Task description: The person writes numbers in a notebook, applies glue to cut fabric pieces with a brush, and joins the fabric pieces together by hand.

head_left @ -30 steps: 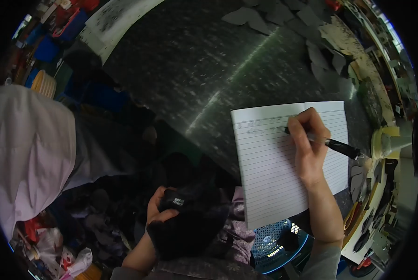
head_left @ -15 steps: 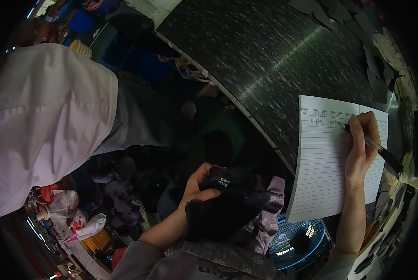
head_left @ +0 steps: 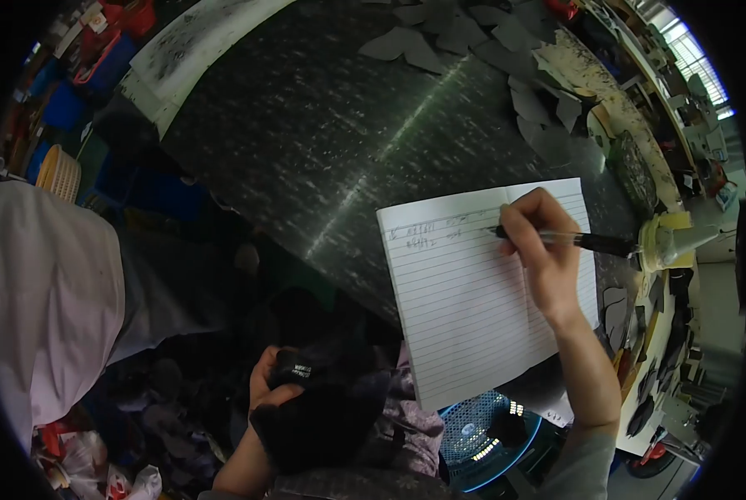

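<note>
My right hand (head_left: 550,265) grips a pen (head_left: 602,242), its tip near the upper lines of a lined notebook (head_left: 465,333). A few lines of handwriting stand at the top of the page; I cannot read them surely. The notebook lies open at the near edge of the dark worktop (head_left: 306,108). Low in the middle, my left hand (head_left: 265,385) is closed on a soft black piece with small white printing (head_left: 295,368). My thumb presses across it. Its lower part hangs in shadow over my lap, and its exact kind does not show.
Grey cut pieces (head_left: 452,29) lie along the worktop's far side. A yellowish container with a nozzle (head_left: 669,242) stands to the right. Below the notebook is a blue fan (head_left: 485,437). Another person's light garment (head_left: 48,292) fills the left, near a yellow basket (head_left: 58,173).
The view has swung right, so the notebook and both hands appear further left. My right hand still holds the pen at the page's upper lines; my left hand keeps the black piece.
</note>
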Tool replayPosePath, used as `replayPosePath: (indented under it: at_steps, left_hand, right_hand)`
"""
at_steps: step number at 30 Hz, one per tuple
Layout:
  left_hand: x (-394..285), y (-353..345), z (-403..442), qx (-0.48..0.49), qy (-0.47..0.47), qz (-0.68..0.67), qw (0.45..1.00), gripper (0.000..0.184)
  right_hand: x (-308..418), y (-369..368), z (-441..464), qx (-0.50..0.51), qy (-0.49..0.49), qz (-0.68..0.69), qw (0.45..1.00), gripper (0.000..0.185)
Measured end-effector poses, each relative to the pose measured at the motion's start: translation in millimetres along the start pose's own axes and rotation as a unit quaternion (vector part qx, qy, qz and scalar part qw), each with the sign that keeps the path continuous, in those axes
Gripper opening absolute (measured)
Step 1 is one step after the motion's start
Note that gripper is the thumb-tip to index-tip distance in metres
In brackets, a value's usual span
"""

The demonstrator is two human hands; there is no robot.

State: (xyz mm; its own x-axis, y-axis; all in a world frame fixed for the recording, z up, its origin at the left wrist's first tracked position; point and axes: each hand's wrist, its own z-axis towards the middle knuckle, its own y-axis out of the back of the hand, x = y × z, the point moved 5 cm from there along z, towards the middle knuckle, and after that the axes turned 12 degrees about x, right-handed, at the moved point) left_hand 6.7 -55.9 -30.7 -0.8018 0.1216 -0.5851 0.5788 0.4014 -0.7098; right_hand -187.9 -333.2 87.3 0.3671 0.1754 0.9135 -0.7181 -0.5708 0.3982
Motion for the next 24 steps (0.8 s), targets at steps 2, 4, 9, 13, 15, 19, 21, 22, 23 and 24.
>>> replayPosePath:
  at_steps: [2,4,9,13,15,19,21,22,23,24]
  left_hand:
    - [2,4,0,-0.011,-0.014,-0.004,1.000,0.033]
    - [2,4,-2,-0.033,0.004,-0.004,0.999,0.034]
    - [15,30,-2,-0.017,-0.001,0.042,0.999,0.037]
    - [16,32,-3,0.003,-0.009,0.074,0.997,0.039]
    - [10,22,-1,-0.017,0.002,0.064,0.998,0.039]
    - [4,9,1,-0.041,0.019,0.030,0.999,0.038]
    - [4,7,2,-0.037,0.011,0.019,0.999,0.038]
    - [5,6,2,-0.031,0.004,0.007,0.999,0.037]
    - [6,10,2,-0.031,0.004,0.008,0.999,0.037]
    - [7,14,3,-0.016,-0.006,0.015,1.000,0.037]
  right_hand:
    - [-8,-7,0,-0.009,0.034,0.003,0.999,0.017]
    - [-8,-11,2,-0.012,0.026,0.019,0.999,0.016]
    - [-3,-17,-1,0.012,0.082,-0.035,0.996,0.014]
    - [-6,-17,1,-0.009,0.084,-0.043,0.995,0.014]
    - [-5,-18,2,-0.003,0.093,-0.068,0.993,0.015]
    - [-1,-20,2,0.007,0.101,-0.076,0.992,0.015]
    - [-2,-18,2,-0.011,0.104,-0.092,0.990,0.015]
    - [-3,-18,2,-0.010,0.104,-0.090,0.990,0.015]
    - [-2,-18,2,-0.008,0.106,-0.093,0.990,0.015]
    - [-2,-17,2,-0.005,0.109,-0.095,0.989,0.015]
